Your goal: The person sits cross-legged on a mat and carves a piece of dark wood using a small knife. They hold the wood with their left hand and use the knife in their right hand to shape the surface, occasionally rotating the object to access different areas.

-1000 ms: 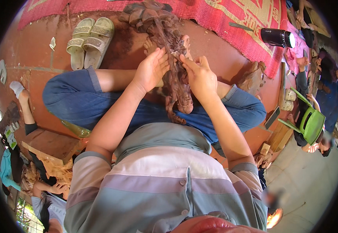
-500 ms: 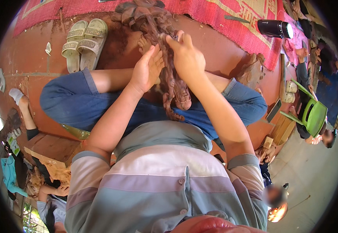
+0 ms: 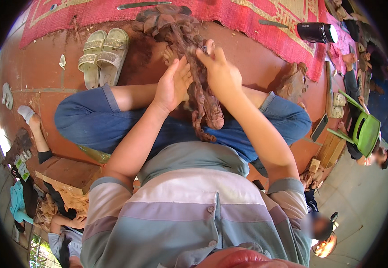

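Observation:
A long, dark reddish-brown wood carving point(image 3: 199, 77) lies over my crossed legs, its broad leafy end away from me and its narrow, knobbly end close to my belly. My left hand point(image 3: 172, 85) rests along its left side, fingers stretched out and held near the wood. On the other side, my right hand point(image 3: 223, 77) is closed with bent fingers at the carving's edge. Something small and greyish shows by its fingertips, too small to name. Part of my bare foot shows behind the left fingers.
Pale sandals point(image 3: 109, 56) stand on the red tile floor at the left. A red patterned mat point(image 3: 243, 22) spans the far side, bearing a black cylindrical lamp point(image 3: 312, 32) and thin metal tools. A rough wood piece point(image 3: 292, 82), a phone point(image 3: 319, 127) and a green chair point(image 3: 366, 134) are at right; other people sit around.
The whole view has shifted slightly, so everything appears a little further right and lower. My right hand has slid slightly toward me along the carving; the left stays beside it.

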Demonstrator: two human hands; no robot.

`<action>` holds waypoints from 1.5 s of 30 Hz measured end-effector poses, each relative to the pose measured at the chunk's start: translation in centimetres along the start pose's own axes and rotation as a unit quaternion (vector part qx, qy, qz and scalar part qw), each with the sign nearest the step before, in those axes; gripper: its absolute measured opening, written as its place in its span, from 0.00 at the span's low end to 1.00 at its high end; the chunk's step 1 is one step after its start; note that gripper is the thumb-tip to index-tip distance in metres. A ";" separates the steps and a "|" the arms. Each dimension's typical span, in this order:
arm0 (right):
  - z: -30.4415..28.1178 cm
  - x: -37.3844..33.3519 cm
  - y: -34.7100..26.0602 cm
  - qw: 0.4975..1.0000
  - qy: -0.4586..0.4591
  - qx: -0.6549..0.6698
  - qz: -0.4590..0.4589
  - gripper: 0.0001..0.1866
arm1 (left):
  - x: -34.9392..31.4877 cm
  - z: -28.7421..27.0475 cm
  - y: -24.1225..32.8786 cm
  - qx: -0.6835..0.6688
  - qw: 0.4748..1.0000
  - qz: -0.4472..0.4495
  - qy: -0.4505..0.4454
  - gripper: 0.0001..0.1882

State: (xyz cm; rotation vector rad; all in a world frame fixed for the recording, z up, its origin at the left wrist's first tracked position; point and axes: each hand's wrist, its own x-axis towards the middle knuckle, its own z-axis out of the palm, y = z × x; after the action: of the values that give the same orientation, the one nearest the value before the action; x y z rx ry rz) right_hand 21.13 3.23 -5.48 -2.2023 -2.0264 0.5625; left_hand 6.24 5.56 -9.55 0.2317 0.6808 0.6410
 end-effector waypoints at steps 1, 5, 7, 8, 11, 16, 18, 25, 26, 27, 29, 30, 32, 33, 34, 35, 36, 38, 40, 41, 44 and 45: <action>0.0 -1.9 0.3 1.000 0.003 0.008 -0.018 0.24 | 0.3 -0.3 0.0 -0.008 1.000 0.002 -0.012 0.35; -0.3 -1.8 0.5 1.000 -0.010 0.015 -0.009 0.24 | 0.2 -0.3 -0.3 -0.002 1.000 0.000 -0.004 0.35; 0.5 0.8 0.6 1.000 0.019 -0.004 -0.003 0.24 | 0.1 0.0 -0.2 0.000 1.000 -0.009 0.016 0.34; 0.8 1.5 0.5 0.999 0.036 -0.013 -0.002 0.24 | 0.2 -0.2 -0.3 -0.014 0.999 -0.018 0.023 0.34; 0.4 -0.4 0.7 1.000 0.024 0.007 -0.010 0.24 | 1.0 -0.5 0.3 -0.039 0.999 -0.015 -0.022 0.32; 0.0 -1.7 0.2 1.000 -0.004 0.013 0.002 0.23 | 2.9 -1.3 0.7 -0.093 0.995 -0.024 -0.009 0.29; 0.4 0.5 -0.3 1.000 0.014 0.004 0.022 0.24 | 2.2 -0.4 0.1 -0.067 0.997 -0.024 0.026 0.28; -0.2 -2.5 0.2 1.000 -0.022 -0.001 -0.018 0.23 | 2.0 -1.2 -0.7 -0.087 0.996 -0.011 0.005 0.28; -0.5 -2.0 0.1 1.000 -0.022 -0.007 -0.015 0.23 | 2.1 -1.2 -0.8 -0.085 0.996 -0.009 0.015 0.28; -0.5 -1.4 0.1 1.000 -0.023 -0.012 -0.013 0.23 | 2.1 -1.1 -0.9 -0.083 0.996 -0.007 0.025 0.28; 0.3 0.9 0.3 1.000 0.003 -0.012 -0.009 0.23 | 2.0 -0.9 -0.7 -0.090 0.996 -0.014 0.017 0.28; 0.5 1.5 0.2 1.000 0.018 -0.012 -0.006 0.23 | 1.9 -0.9 -0.6 -0.093 0.995 -0.018 0.012 0.28; 0.3 0.5 0.3 1.000 0.011 -0.005 -0.016 0.24 | 1.6 -1.0 -0.4 -0.102 0.995 -0.020 -0.003 0.28; 0.1 -0.4 0.4 1.000 0.006 -0.003 -0.022 0.24 | 1.6 -1.0 -0.3 -0.109 0.994 -0.019 -0.010 0.28; -0.3 -1.9 0.4 0.999 -0.015 0.008 -0.027 0.24 | 1.6 -1.1 -0.6 -0.106 0.994 -0.022 -0.005 0.28; -0.3 -1.8 0.4 0.999 -0.024 0.007 -0.021 0.24 | 1.7 -1.2 -0.7 -0.103 0.995 -0.015 -0.003 0.28; -0.3 -1.7 0.4 0.999 -0.034 0.005 -0.015 0.24 | 1.8 -1.4 -0.7 -0.099 0.995 -0.007 0.000 0.28; 0.2 -1.2 0.2 1.000 0.023 -0.010 -0.018 0.23 | 1.8 -1.1 -0.8 -0.090 0.996 -0.004 0.005 0.29; 0.7 1.4 0.5 0.999 0.033 -0.011 -0.011 0.24 | 1.9 -0.9 -0.7 -0.083 0.996 -0.002 0.012 0.29; 0.6 2.1 0.5 0.999 0.039 -0.011 -0.008 0.24 | 1.8 -0.9 -0.6 -0.087 0.996 -0.006 0.007 0.29; -0.7 -0.3 1.3 0.999 -0.022 -0.014 -0.022 0.25 | 1.9 -1.1 -0.4 -0.105 0.994 -0.013 -0.009 0.30; -1.2 -1.4 2.0 0.998 -0.040 -0.017 -0.036 0.26 | 2.1 -1.4 -0.3 -0.110 0.994 -0.015 -0.016 0.30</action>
State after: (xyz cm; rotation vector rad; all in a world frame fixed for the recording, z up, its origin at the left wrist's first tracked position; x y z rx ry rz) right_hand 23.36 1.83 -4.76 -2.1489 -2.1604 0.6209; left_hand 6.72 6.58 -11.77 0.0275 0.5769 0.6776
